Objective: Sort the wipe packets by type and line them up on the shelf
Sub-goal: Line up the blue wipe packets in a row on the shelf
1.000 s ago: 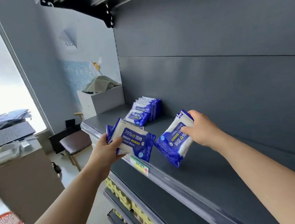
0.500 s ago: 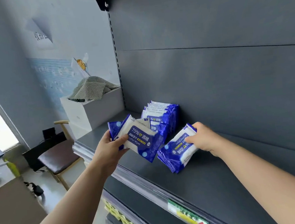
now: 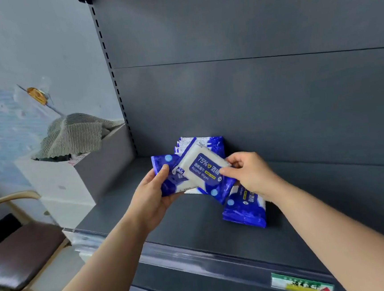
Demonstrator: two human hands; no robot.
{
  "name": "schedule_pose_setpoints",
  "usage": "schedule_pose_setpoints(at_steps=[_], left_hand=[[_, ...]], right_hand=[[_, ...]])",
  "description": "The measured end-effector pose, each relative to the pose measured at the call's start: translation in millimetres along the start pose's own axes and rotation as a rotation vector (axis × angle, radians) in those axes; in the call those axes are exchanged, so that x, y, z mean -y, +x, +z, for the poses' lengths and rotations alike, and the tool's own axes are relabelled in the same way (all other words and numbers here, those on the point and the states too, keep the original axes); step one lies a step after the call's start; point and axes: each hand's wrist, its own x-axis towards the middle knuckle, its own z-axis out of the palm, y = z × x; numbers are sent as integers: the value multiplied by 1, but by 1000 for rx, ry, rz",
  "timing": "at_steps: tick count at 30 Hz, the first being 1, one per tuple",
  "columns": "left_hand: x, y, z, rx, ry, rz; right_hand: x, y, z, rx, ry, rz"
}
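Currently, your right hand (image 3: 249, 175) pinches the front packet (image 3: 202, 170) by its right edge, thumb on the printed face and fingers curled behind. The packet is tilted, its label reading "75%" and "Alcohol Wipes". Your left hand (image 3: 154, 199) grips a second packet (image 3: 171, 184) from the left, thumb across its blue front and fingers wrapped underneath. The front packet overlaps this one, and both are held just above the shelf (image 3: 193, 226); whether your left hand holds more packets behind them cannot be told.

Below your right wrist a loose packet (image 3: 244, 210) lies on the shelf, its top edge hidden by the hand. Behind both hands a row (image 3: 211, 142) of the same blue-and-white packets stands upright near the back panel (image 3: 252, 105), close to the shelf's left end.

Along the shelf's front rail, low on the right, sits a green and yellow label (image 3: 300, 285) with a red arrow. Left of the shelf stands a white box (image 3: 57, 180) with a striped cloth (image 3: 74, 134) draped over it, and lower left is a chair (image 3: 21, 248) with a brown seat.
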Motion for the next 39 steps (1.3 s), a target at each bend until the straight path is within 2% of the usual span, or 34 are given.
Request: schedule_pose_setpoints(at_steps=[4, 10, 14, 18, 23, 27, 30, 33, 35, 39], left_hand=[[-1, 7, -3, 25, 24, -28], [-1, 14, 8, 57, 62, -51], [-4, 18, 13, 63, 72, -50], [-10, 22, 10, 69, 182, -22], [-16, 25, 8, 65, 200, -23], [-9, 29, 20, -8, 163, -14], [-5, 29, 34, -19, 392, 28], [-11, 26, 49, 46, 666, 97], [-16, 29, 54, 109, 733, 50], [-21, 35, 55, 241, 640, -156]], right_hand=[[-9, 3, -24, -98, 1, 73], [-3, 8, -25, -33, -39, 48], [9, 13, -15, 37, -151, -26], [11, 22, -22, 19, -180, -28], [4, 28, -45, -33, -89, 36], [7, 20, -57, 54, 26, -4], [16, 17, -62, 120, -40, -52], [26, 18, -61, 190, -125, -64], [31, 20, -59, 220, -147, -44], [33, 23, -55, 304, -120, -34]])
